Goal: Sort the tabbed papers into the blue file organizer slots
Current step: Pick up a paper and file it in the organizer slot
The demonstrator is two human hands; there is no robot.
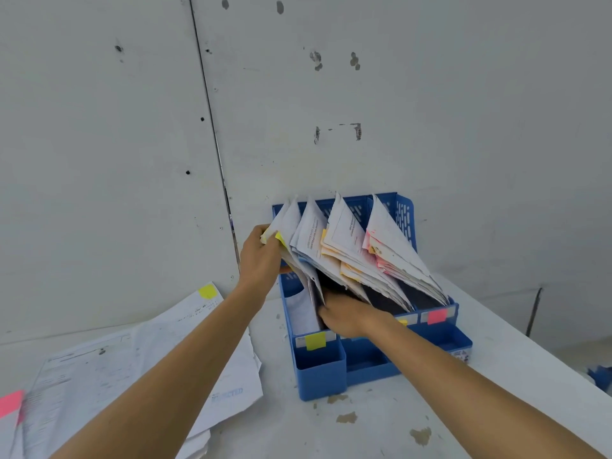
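A blue file organizer (319, 376) stands on the white table against the wall, its slots filled with leaning papers. My left hand (260, 256) grips the yellow-tabbed sheets (286, 223) at the top of the leftmost slot. My right hand (347, 314) reaches into the dark gap at the base of the second slot, under the blue-tabbed papers (309, 233); its fingertips are hidden. Orange-tabbed papers (344, 240) and pink-tabbed papers (387, 240) fill the slots to the right. Yellow (315, 341) and pink (437, 316) labels mark the slot fronts.
A loose pile of papers (132, 366) lies on the table at the left, with a yellow tab (207, 291) and a pink tab (11, 402) showing. A blue object (601, 377) sits at the right edge. Brown stains (420, 435) spot the tabletop in front.
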